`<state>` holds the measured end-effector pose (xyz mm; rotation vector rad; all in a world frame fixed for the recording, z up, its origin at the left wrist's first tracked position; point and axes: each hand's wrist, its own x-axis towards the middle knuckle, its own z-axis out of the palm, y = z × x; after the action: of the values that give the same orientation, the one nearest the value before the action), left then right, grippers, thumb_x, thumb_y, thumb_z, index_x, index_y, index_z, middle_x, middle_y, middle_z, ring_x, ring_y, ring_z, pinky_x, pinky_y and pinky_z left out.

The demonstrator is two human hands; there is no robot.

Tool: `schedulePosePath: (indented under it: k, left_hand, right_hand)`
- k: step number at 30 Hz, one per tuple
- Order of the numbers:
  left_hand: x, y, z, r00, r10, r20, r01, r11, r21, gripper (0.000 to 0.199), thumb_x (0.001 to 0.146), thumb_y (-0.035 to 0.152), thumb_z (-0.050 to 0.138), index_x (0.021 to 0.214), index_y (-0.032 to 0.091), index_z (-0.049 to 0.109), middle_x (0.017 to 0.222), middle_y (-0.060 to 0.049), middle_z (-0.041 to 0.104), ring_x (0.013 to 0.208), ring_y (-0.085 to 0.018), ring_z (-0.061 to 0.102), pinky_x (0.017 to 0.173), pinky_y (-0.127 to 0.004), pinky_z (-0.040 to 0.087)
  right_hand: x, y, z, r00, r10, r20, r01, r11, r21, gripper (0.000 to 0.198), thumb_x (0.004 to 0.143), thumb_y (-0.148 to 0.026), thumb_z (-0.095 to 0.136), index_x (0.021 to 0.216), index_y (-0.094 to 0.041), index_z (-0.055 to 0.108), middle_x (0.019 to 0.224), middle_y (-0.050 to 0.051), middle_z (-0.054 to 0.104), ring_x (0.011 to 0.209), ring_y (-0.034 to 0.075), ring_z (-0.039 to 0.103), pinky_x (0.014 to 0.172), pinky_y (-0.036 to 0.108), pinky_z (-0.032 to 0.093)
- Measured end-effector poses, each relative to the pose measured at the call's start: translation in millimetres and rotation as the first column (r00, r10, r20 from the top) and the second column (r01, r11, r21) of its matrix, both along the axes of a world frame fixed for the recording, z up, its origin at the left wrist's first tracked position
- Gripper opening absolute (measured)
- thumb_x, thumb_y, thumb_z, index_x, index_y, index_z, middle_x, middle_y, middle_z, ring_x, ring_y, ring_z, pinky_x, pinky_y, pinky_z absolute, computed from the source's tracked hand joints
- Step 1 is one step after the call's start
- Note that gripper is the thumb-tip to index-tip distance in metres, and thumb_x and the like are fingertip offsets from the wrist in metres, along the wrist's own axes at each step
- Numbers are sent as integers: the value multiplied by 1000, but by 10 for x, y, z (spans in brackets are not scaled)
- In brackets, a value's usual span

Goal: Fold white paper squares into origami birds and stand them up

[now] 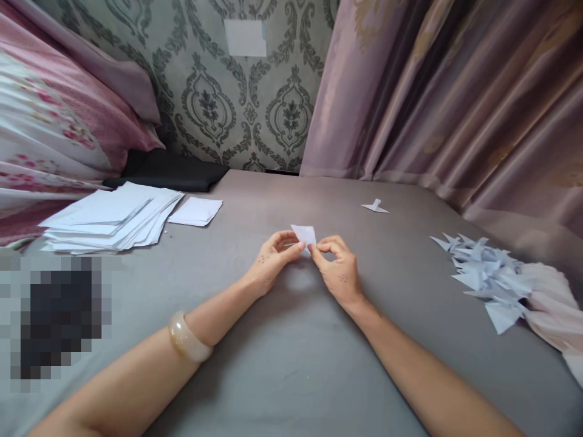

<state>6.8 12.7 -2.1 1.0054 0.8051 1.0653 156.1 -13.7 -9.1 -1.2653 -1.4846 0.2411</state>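
Observation:
Between my two hands, a small folded piece of white paper (304, 234) is held just above the grey surface. My left hand (276, 258) pinches its lower left part between thumb and fingers. On the other side, my right hand (338, 265) grips the lower right edge, thumb and forefinger pressed together. The paper has a pointed upper left corner and stands tilted; its lower folds are partly hidden by my fingertips. A pale bangle (189, 337) circles my left wrist.
At left lie a stack of large white sheets (109, 218), a smaller stack of paper squares (195, 210) and a folded black cloth (168, 170). One folded paper bird (376, 206) sits at the far right. Several more form a pile (489, 270) beside a pale cloth (553, 303).

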Motion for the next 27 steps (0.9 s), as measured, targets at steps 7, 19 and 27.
schedulePosePath:
  k: [7, 19, 27]
  left_hand:
    - [12, -43, 20, 999, -25, 32, 24, 999, 22, 36, 75, 39, 73, 99, 15, 61, 97, -7, 66, 94, -20, 61, 87, -33, 47]
    - [-68, 56, -86, 999, 22, -32, -26, 992, -126, 40, 63, 29, 80, 96, 13, 66, 94, -11, 71, 81, -22, 66, 74, -33, 50]
    - [-123, 34, -77, 894, 165, -418, -154, 986, 59, 41, 62, 23, 77, 97, 14, 58, 87, -9, 66, 77, -22, 62, 69, -33, 47]
  right_hand:
    - [-121, -50, 17, 970, 149, -191, -176, 975, -133, 18, 78, -34, 67, 66, -20, 66, 86, 4, 66, 85, 17, 63, 84, 32, 46]
    - [139, 114, -80, 920, -22, -392, -152, 900, -409, 33, 73, -51, 65, 82, -19, 61, 56, -1, 63, 49, 15, 54, 47, 26, 39]
    - [98, 56, -78, 998, 56, -23, -60, 884, -464, 32, 75, -32, 61, 104, -19, 57, 74, 2, 70, 64, 17, 61, 64, 30, 45]
